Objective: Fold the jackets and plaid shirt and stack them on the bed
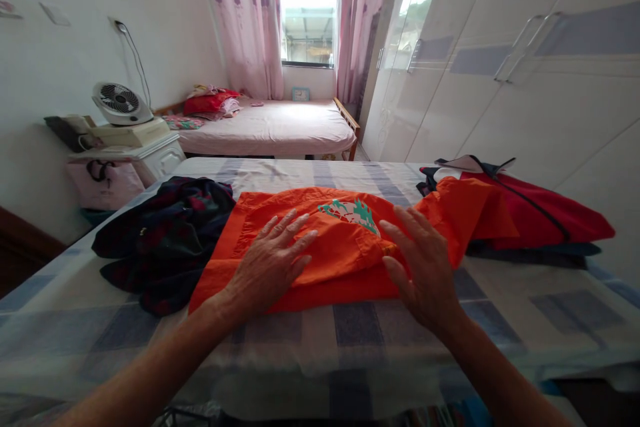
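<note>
An orange shirt [320, 267] with a green and white print lies spread on the bed in front of me. Its right-hand part reaches up against a stack of clothes. My left hand [273, 260] rests over the middle-left of the shirt, fingers stretched out. Above the shirt's right side, near the print, is my right hand [423, 260], its fingers spread and nothing held. Whether the right palm presses the cloth I cannot tell. To the left of the shirt sits a crumpled dark checked garment [170, 233].
A pile of folded clothes with a red garment [545, 207] on top stands at the right. The checked bedsheet [350, 333] covers this bed. Beyond are a second bed [280, 123], a fan [120, 101] on a cabinet at left, and white wardrobes [500, 107] at right.
</note>
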Demonstrator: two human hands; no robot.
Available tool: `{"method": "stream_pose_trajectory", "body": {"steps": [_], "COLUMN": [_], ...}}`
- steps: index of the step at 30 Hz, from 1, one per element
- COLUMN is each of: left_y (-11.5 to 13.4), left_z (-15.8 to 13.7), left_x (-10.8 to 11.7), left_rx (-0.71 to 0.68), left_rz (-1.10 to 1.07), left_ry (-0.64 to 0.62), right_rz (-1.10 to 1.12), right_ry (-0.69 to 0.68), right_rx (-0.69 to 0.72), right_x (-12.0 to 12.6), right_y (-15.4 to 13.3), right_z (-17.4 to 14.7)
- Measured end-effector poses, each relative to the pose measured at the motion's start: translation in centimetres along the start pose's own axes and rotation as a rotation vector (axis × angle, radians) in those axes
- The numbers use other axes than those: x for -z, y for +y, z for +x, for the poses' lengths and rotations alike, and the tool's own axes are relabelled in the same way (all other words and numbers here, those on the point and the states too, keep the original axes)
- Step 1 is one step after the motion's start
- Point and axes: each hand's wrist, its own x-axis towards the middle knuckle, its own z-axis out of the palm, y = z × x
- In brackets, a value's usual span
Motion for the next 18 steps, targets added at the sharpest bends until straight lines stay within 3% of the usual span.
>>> {"method": "stream_pose_trajectory", "body": {"steps": [3, 5, 8, 12, 15, 18], "left_y": [-1.1, -2.3, -3.6, -3.8, -2.8, -1.2], "left_z": [-1.2, -1.9, -2.5, -1.6, 0.3, 2.5], "left_x": [-2.5, -4.1, -5.1, -3.7, -2.1, -1.8], "left_rx": [0.003, 0.050, 0.099, 0.129, 0.153, 0.035], "left_rz": [0.001, -0.022, -0.073, -0.180, -0.188, -0.242], "left_ry": [-0.142, -0.205, -0.236, -0.282, -0.154, -0.053], "right_rz": [0.043, 0.075, 0.125, 0.282, 0.278, 0.148], "right_ry": [-0.268, -0.409, -0.489, -0.467, -0.283, -0.193], "right_rx": [0.105, 0.097, 0.044, -0.024, -0.124, -0.215], "right_x": [-2.8, -4.6, -5.3, -3.6, -3.2, -5.1], "right_y": [-0.1, 0.3, 1.1, 2.1, 4.0, 6.9], "right_z": [-0.4, -1.3, -2.0, 0.6, 4.6, 8.9]}}
